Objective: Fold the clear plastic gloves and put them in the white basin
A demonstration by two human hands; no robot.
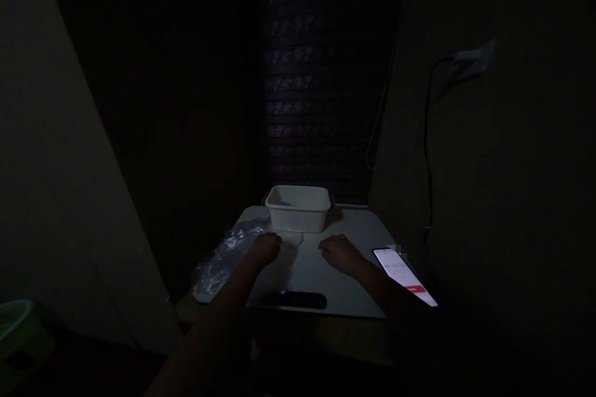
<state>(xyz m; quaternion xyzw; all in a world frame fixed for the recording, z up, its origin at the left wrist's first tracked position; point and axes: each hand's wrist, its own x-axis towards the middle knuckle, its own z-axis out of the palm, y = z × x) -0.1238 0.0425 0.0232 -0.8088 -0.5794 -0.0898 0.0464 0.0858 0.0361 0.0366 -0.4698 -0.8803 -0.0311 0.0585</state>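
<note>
In dim light, a white table (344,285) bears a white rectangular tub (298,219) near its far edge. Crumpled clear plastic (228,255) lies over the table's left side, reaching toward the middle. My left hand (266,249) is over the plastic's right part, in front of the tub, with its fingers curled closed; what they hold, if anything, is too dark to tell. To the right, my right hand (341,253) is above the bare tabletop with its fingers folded in, and nothing shows in it. The two hands are apart.
A lit phone (404,275) lies at the table's right edge. A dark elongated object (298,300) is at the near edge. Behind the table hangs a dark blind (298,105). A cable runs down from a wall socket (471,63). A green container (21,335) is at lower left.
</note>
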